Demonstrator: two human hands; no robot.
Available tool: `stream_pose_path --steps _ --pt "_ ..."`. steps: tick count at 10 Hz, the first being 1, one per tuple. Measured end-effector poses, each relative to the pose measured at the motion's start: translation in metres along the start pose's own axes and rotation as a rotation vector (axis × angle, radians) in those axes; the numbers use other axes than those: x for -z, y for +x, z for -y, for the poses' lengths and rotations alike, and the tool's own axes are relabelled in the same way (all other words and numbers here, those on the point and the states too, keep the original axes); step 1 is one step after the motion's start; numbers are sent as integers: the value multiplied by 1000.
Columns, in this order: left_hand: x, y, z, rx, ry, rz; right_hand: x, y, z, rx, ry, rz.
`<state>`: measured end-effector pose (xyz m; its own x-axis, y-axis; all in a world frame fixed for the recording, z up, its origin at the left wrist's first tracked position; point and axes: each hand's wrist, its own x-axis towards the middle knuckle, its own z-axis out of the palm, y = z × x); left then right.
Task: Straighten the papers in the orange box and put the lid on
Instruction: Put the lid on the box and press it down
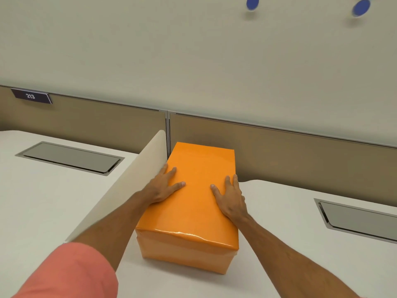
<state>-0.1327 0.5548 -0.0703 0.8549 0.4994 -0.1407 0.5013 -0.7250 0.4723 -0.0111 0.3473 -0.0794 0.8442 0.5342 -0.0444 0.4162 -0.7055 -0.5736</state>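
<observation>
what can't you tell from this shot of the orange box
- Papers: hidden in the head view under the orange paper-wrapped lid.
- Lid seating: left hand and right hand lie flat on it; far rim unseen.
- Two blue round wall markers: blurred.

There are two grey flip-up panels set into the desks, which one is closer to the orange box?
The right-hand grey panel, recessed in the same desk the orange box stands on. The left-hand panel lies beyond the cream divider, on the neighbouring desk.

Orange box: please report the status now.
Left hand and right hand flat on lid. Orange box closed. Divider close at left.
</observation>
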Motion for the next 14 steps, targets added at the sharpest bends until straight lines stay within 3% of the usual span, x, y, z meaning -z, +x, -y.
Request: stream_pose_path --steps 4,10,12,14 --pt "3 23 11 3 346 -43 -13 10 19 -37 -34 7" --pt "-1 26 20 -24 260 -82 -22 12 28 -71 -57 -22" --pt "2 18 7 36 453 -156 -14 10 25 -45 -85 14" --pt "-4 0 -43 56 409 -272 17 -4 -6 88 -262 -123"
